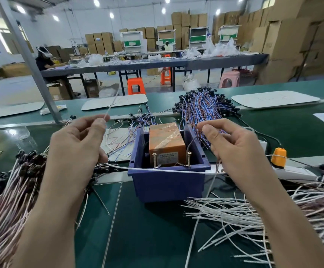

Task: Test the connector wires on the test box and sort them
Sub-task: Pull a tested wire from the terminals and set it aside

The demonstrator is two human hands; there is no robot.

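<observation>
Both forearms are raised over the worktop's [147,229] near edge. The left hand [76,144] pinches a thin white wire [111,105] between thumb and forefinger, other fingers curled. The right hand [232,149] pinches a brown wire [191,142] at its thumb tip. The orange test box [166,144] sits in a blue bin [167,184] mid-worktop, between the hands. Wire piles lie toward the left [12,186] and right [253,215] edges.

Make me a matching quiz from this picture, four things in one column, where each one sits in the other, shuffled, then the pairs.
Things:
1 orange box
2 loose white wires
3 blue wire bundle
4 pink stool

Places:
A on the floor beyond the bench
B inside the blue bin
C front right of the bench
D just behind the bin

Pairs: 1-B, 2-C, 3-D, 4-A.
</observation>
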